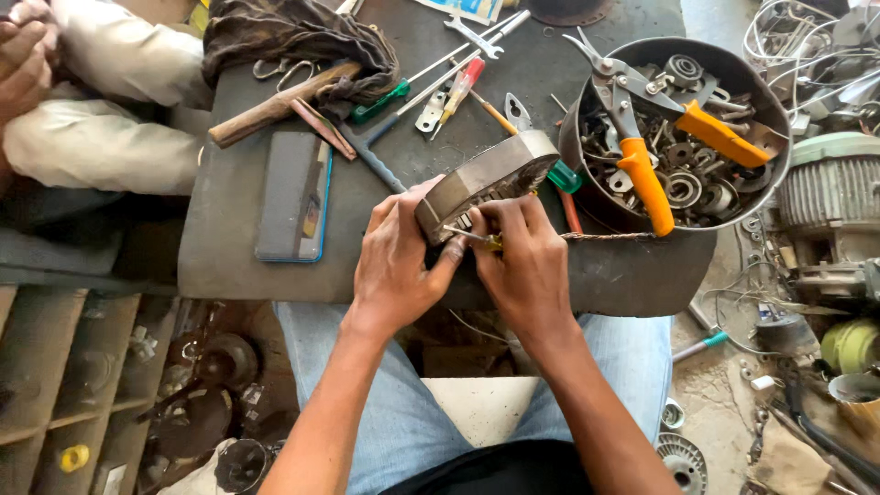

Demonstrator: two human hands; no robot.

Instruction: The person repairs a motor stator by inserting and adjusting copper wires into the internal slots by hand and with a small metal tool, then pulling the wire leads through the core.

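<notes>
A round metal motor stator (490, 179) is tilted on edge near the front of the dark work slab (229, 229). My left hand (396, 266) grips its lower left rim, thumb pressed toward the opening. My right hand (524, 261) holds a thin metal pick with a yellowish handle (469, 237), its tip pointing left into the stator's inner slots. A twisted strand of wire (605, 236) trails right from my right hand.
A metal bowl (587, 188) of bearings and small parts holds orange-handled pliers (642, 179). A phone (295, 194), a wooden-handled hammer (275, 108), screwdrivers (458, 92) and a dark rag (293, 32) lie on the slab. Another person sits at far left (101, 101). Motor housings lie at right (830, 188).
</notes>
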